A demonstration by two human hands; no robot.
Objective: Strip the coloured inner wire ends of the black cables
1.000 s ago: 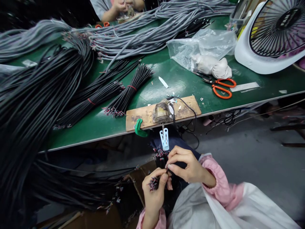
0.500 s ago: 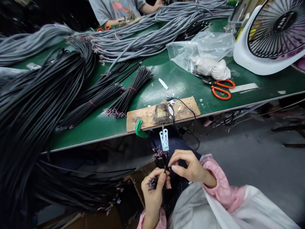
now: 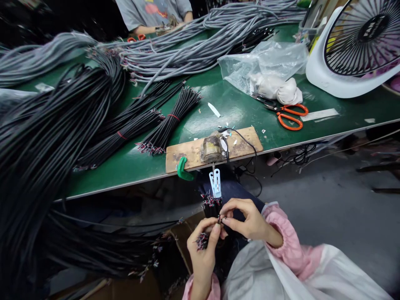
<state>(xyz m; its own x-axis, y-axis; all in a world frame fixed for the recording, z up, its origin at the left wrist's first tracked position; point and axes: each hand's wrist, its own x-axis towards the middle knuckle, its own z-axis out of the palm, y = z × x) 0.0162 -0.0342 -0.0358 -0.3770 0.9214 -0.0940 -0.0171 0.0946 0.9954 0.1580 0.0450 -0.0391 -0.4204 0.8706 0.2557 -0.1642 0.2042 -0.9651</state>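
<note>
My left hand (image 3: 203,246) is closed round a bundle of thin black cables (image 3: 202,241), whose stripped ends with red and white wires poke out beside the palm. Its thumb and forefinger pinch one cable end. My right hand (image 3: 245,218) meets it there, thumb and forefinger pinched at the wires of that cable end; the exact strand is too small to make out. Just beyond the fingers stands another bunch of black cables (image 3: 211,204) with bared coloured tips. Above it, a light blue clothes peg (image 3: 215,183) hangs from a motor-like cylinder (image 3: 212,148) at the table edge.
The cylinder sits on a wooden board (image 3: 187,153) held by a green clamp (image 3: 184,170). Black cable bundles (image 3: 78,104) and grey cables (image 3: 187,46) cover the green table (image 3: 231,108). Orange-handled scissors (image 3: 290,116), a plastic bag (image 3: 265,58) and a fan (image 3: 353,50) lie right. Someone (image 3: 156,16) sits opposite.
My right fingers have closed in on the cable end at my left fingertips, and my left hand has shifted slightly right. Across the table, the other person's raised hand has dropped from view.
</note>
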